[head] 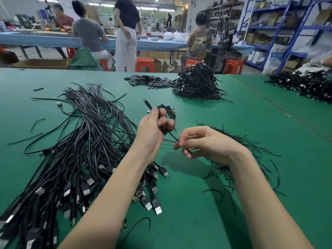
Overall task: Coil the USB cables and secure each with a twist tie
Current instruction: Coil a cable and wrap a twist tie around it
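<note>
A: How many hands?
B: Two; the left hand holds one coil, the right hand one tie.
A: Heaps on the desk?
B: One spread of loose cables near left, too many to count. One tie pile near right. Two heaps of coiled cables: far middle, far right.
A: Beyond?
B: Five people close by, four orange stools.
</note>
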The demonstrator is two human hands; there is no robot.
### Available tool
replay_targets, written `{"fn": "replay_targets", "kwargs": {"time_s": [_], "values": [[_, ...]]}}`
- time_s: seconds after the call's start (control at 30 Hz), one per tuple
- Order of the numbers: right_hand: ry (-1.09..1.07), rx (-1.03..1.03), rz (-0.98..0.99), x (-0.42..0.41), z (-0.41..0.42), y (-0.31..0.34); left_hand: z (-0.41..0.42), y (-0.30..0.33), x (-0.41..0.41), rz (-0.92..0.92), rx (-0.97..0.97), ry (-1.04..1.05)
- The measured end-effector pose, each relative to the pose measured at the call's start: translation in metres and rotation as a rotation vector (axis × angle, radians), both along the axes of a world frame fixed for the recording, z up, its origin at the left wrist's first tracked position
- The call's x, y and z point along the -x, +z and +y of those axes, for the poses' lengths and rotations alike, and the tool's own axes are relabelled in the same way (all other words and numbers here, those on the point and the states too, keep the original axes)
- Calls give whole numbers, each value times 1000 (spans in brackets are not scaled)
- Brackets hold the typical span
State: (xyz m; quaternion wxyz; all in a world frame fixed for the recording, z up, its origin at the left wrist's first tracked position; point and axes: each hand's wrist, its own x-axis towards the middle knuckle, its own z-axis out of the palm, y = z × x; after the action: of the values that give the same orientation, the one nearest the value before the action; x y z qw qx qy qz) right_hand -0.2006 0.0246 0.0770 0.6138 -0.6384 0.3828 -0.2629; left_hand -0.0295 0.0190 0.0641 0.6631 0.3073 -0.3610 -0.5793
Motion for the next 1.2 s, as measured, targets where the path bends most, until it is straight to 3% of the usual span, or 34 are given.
{"fn": "replay_targets", "kwargs": {"time_s": [0.17,0.3,0.43,0.57,0.67,0.93,1.07,1.2], "values": [[-186,-21,-103,5,-6,0,0,2,-7,123,-6,-164],[-364,135,-108,-13,-9,1,4,-2,-1,61,21,-299],[-305,104,117,-15,-6,2,3,-4,2,8,22,-224],[-43,-49,208,-7,-2,6,0,-4,-1,3,13,-119],[19,-63,162,-11,0,2,-1,-6,2,-4,18,-90],[-90,-76,65,-15,-2,-2,-4,-8,0,-10,26,-52],[-137,43,6,-12,-5,-5,0,-7,3,-69,30,-172],[-213,-28,-208,-11,-9,-9,2,-2,-8,-142,39,-344]]}}
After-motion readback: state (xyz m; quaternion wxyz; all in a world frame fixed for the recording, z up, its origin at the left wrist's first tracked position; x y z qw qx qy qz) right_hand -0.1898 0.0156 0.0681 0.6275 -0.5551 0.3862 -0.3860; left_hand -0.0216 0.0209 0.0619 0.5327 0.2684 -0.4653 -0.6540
